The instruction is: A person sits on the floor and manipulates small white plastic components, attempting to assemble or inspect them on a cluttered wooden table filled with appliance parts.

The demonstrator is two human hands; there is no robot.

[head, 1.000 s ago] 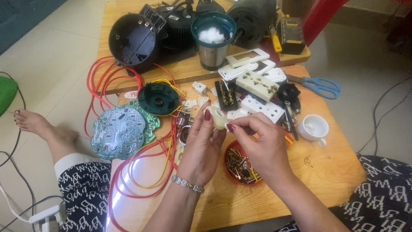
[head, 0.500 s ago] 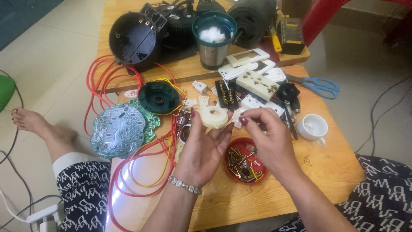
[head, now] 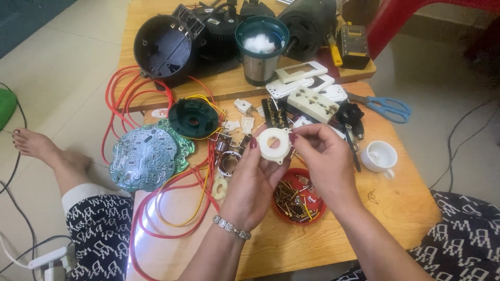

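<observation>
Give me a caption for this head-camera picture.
Both hands, left hand and right hand, hold a white plastic ring above a red dish of screws.

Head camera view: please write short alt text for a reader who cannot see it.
Both hands, left hand and right hand, hold a white plastic ring above a wooden table. Below them sits a red dish of screws; red wires and a round circuit board lie to the left.
</observation>
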